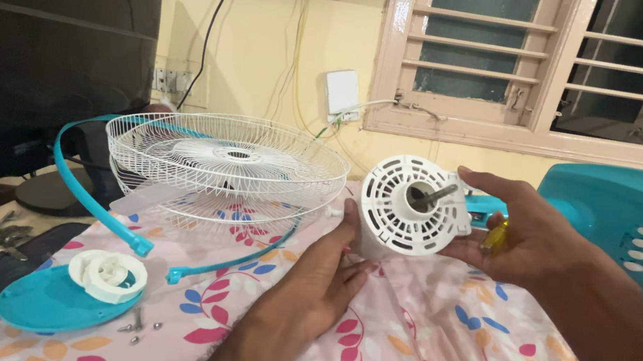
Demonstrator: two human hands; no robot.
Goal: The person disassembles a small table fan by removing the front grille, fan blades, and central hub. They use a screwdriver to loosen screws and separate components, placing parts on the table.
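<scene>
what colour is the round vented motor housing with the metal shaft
White, with a grey metal shaft at its centre; the round vented plastic motor housing shows clearly in the head view.
</scene>
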